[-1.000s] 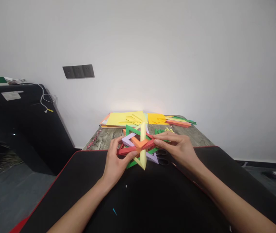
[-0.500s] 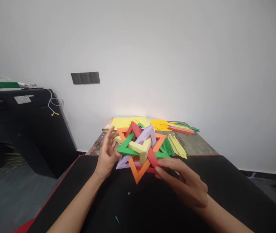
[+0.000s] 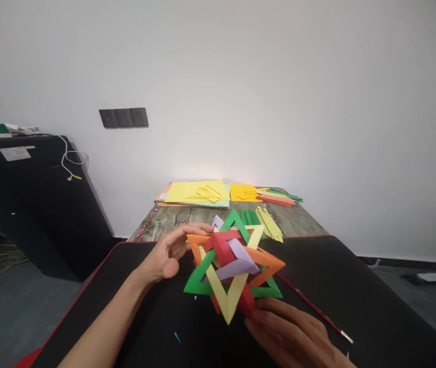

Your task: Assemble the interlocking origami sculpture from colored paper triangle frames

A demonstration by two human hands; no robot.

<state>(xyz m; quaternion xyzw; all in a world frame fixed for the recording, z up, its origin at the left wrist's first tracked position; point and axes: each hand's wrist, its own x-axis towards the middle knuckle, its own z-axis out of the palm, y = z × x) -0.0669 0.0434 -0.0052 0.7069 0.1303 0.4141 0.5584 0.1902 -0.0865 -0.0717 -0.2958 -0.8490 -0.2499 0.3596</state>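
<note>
A modular origami star (image 3: 236,260), built of interlocked green, orange, red, lilac and pale yellow paper strips, is held up above the black mat (image 3: 141,327). At its lower right, my right hand (image 3: 290,327) grips a red part between thumb and fingers; the fingertips are partly hidden. My left hand (image 3: 164,255) is at the upper left, its curved fingers reaching behind an orange point. The left thumb stands apart from the fingers and off the paper, and the fingertips seem to touch the star's far side.
Behind the mat, yellow paper sheets (image 3: 175,192), orange sheets (image 3: 241,191) and folded strips (image 3: 269,225) lie on the wooden table (image 3: 175,217). A red pencil-like stick (image 3: 317,310) lies at right. A blue paper scrap (image 3: 177,337) is near the front. At left stands a black cabinet (image 3: 49,204).
The origami star has turned and come lower and nearer, showing other faces. My left thumb has come off it. My right hand has moved down with it, and the red stick is now visible.
</note>
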